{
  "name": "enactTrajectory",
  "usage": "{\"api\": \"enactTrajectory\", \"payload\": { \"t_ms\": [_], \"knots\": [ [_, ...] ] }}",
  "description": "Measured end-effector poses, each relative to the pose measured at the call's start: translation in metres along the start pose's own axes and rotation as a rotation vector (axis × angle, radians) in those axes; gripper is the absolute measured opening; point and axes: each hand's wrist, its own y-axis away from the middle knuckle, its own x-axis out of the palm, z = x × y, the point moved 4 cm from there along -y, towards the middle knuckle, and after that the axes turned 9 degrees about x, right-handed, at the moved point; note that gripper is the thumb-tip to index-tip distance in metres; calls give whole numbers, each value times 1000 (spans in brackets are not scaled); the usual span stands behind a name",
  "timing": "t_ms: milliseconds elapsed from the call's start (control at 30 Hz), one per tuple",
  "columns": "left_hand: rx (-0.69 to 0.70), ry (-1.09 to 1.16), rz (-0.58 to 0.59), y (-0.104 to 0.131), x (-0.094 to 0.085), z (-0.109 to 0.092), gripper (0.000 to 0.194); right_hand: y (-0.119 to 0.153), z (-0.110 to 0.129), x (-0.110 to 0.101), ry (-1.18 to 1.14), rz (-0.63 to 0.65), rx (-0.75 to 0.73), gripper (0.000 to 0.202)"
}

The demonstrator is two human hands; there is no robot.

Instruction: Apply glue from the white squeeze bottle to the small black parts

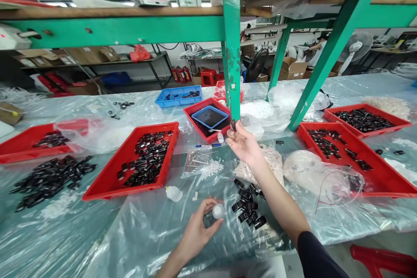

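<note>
My left hand point(197, 228) is low over the plastic-covered table, its thumb and fingers curled around a small white round container point(218, 211). My right hand point(244, 144) reaches forward near the green post, pinching a small dark piece point(233, 125) between thumb and fingers. Between my arms lies a loose pile of glossy black parts point(249, 205). A white squeeze bottle point(173, 193) rests left of my left hand. Just beyond are white bits point(211, 169), a bag of thin sticks point(196, 160), a blue pen point(207, 145) and a small white bottle point(220, 138).
Red trays of black parts stand left point(169, 163) and right point(387, 182). Ahead, a red tray point(189, 115) holds a smaller blue tray point(210, 107). Green shelf posts point(232, 52) rise from the table. A bag of pale pieces point(273, 167) sits by my right forearm.
</note>
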Motion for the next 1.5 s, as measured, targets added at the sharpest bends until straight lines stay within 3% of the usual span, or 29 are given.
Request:
{"api": "enactTrajectory", "payload": {
  "t_ms": [100,233,367,433,500,567,667,800,1033,1167,1333,1500],
  "knots": [
    [-5,-46,21,2,0,7,37,4,0,8,116,174,-6,39],
    [15,-150,-11,10,-17,6,63,10,-2,16,149,320,-22,48],
    [83,-163,-377,15,-44,-9,42,12,-7,20,200,428,-23,54],
    [169,-191,-546,8,-55,-29,31,12,-12,20,216,454,-25,55],
    [329,-214,-617,-9,-59,-58,21,11,-16,19,217,449,-31,55],
    [525,-225,-605,-33,-59,-93,17,12,-20,20,217,428,-41,54],
    [737,-225,-562,-70,-57,-137,29,15,-23,22,220,379,-37,56],
    [916,-211,-553,-100,-55,-164,43,23,-20,25,240,330,-50,55],
    [1072,-261,-433,-106,-61,-169,42,24,-27,23,445,402,103,44],
    [1090,-273,-373,-106,-68,-167,39,20,-34,18,475,339,137,42],
    [978,-262,-345,-112,-79,-158,35,19,-31,22,705,303,-44,33],
    [949,-273,-407,-113,-86,-152,30,22,-24,26,942,318,-315,24]
  ]
}}
